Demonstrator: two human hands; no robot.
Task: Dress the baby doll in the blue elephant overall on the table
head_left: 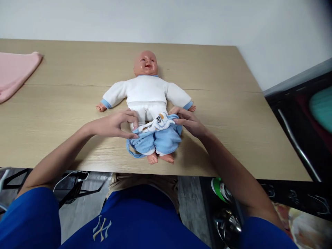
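A baby doll (146, 88) lies on its back on the table, head toward the wall, in a white long-sleeved top with blue cuffs. Light-blue dungarees (167, 138) cover its lower legs, and both bare feet stick out at the bottom. Their white bib with a printed face is folded down across the legs. My left hand (116, 123) pinches the dungarees' edge on the left, thumb and fingers closing at the cloth. On the right, my right hand (190, 121) grips the bib's edge and a blue strap; some fingertips are hidden. Another strap loops beside the doll's left-side foot.
Pink cloth (18, 72) lies at the table's far left. The wooden table (223, 79) meets a pale wall behind. Dark furniture (293, 128) stands along the right edge. Below the front edge are a green-and-white container (219, 189) and a shiny metal object (228, 224).
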